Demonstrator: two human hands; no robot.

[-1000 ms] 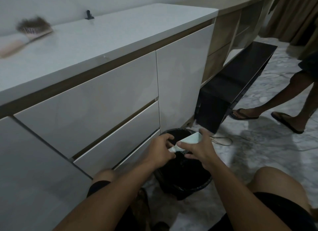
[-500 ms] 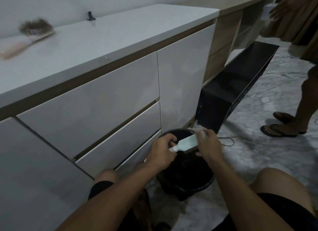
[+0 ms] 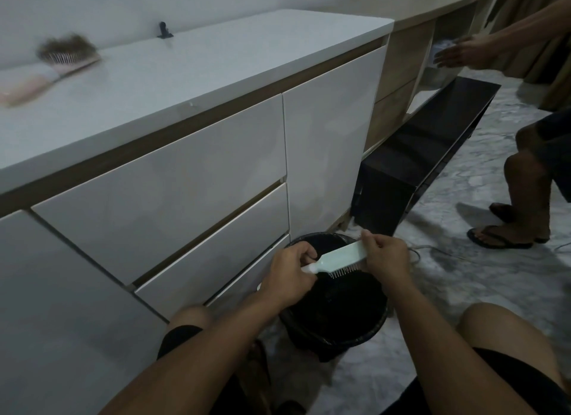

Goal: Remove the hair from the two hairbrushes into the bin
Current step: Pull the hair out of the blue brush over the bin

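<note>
I hold a pale mint hairbrush (image 3: 340,258) level over the black bin (image 3: 336,337), bristles pointing down. My left hand (image 3: 289,271) grips its handle end. My right hand (image 3: 386,258) is closed on the head end, hiding the bristles there. The bin is lined with a black bag and stands on the floor against the cabinet. A second hairbrush (image 3: 66,58), pink-handled and thick with brown hair, lies on the white countertop (image 3: 216,62) at the far left, blurred.
White drawer fronts (image 3: 173,186) stand close on my left. A black panel (image 3: 432,149) leans along the floor past the bin. Another person (image 3: 525,183) in flip-flops stands at the right, one hand reaching toward the wooden shelves. A cable lies on the marble floor.
The brush has turned flatter, its bristles now facing down over the bin. My right hand has slid to its far end. The other person has stepped nearer and reached toward the shelves.
</note>
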